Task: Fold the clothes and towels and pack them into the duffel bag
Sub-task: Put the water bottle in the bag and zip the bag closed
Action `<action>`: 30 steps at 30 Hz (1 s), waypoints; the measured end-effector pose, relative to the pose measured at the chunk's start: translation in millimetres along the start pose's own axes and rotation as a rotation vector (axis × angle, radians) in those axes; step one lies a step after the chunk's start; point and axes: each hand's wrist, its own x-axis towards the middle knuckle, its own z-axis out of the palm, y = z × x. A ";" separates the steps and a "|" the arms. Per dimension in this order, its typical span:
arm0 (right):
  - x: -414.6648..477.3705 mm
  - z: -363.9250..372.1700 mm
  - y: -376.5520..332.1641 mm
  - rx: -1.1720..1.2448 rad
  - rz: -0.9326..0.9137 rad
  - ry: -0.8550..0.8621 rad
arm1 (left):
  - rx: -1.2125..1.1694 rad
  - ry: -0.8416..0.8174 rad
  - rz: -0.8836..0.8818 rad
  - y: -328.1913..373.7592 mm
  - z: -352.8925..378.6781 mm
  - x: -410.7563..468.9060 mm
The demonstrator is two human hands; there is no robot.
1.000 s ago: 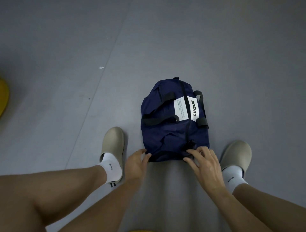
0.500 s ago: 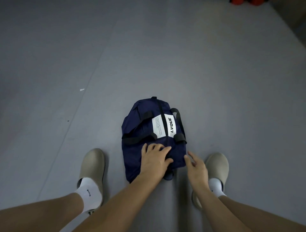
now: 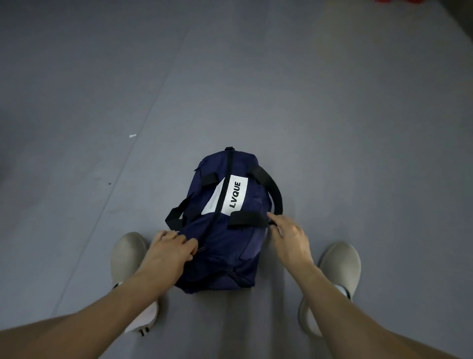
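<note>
A navy duffel bag [image 3: 240, 246] with black handles and a white LVQUE label lies on the grey floor between my feet, its top zip closed. My left hand [image 3: 169, 249] grips the bag's near left side, fingers curled into the fabric beside a zip. My right hand [image 3: 289, 238] is at the bag's right side and pinches the base of the right black handle [image 3: 275, 194]. No clothes or towels are in view.
My beige clogs stand on either side of the bag, the left clog [image 3: 126, 253] and the right clog [image 3: 341, 264]. A small white scrap [image 3: 132, 135] lies on the floor to the far left. Red objects [image 3: 395, 1] sit at the top right edge.
My left hand has slid from the top of the bag to its left side. My right hand has moved up to the right handle. The bag has shifted and its label is creased.
</note>
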 end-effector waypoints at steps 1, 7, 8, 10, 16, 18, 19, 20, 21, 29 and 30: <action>11.4 -1.0 -1.3 -0.009 -0.021 -0.006 | -0.006 -0.030 -0.038 -6.5 0.8 -5.3; 93.7 -3.4 -26.7 -0.020 -0.055 -0.004 | -0.201 -0.120 -0.314 25.1 25.8 -39.8; 110.6 -1.7 -30.8 -0.044 -0.073 -0.026 | -0.269 -0.101 -0.342 34.2 30.7 -39.9; 144.0 2.2 -37.4 -0.112 -0.105 -0.092 | -0.394 -0.061 -0.385 49.7 41.7 -36.7; 217.4 15.6 -44.1 -0.332 -0.092 -0.279 | -0.380 -0.192 -0.384 63.4 55.6 -41.9; 226.8 21.9 -42.2 -0.269 -0.006 -0.317 | -0.421 -0.296 -0.479 55.6 60.3 -36.6; 228.7 24.5 -41.0 -0.228 0.031 -0.332 | -0.421 -0.345 -0.544 53.7 62.4 -34.5; 229.9 26.8 -39.7 -0.190 0.061 -0.336 | -0.420 -0.363 -0.577 54.2 64.5 -33.6; 229.3 28.7 -38.2 -0.157 0.080 -0.328 | -0.387 -0.367 -0.573 56.3 64.8 -33.7; 204.4 2.9 -24.4 -0.263 0.063 -0.099 | -0.200 -0.140 -0.240 0.7 86.3 -43.4; 197.3 -6.0 -17.3 -0.274 0.086 -0.074 | -0.201 -0.087 -0.211 -9.7 79.9 -38.1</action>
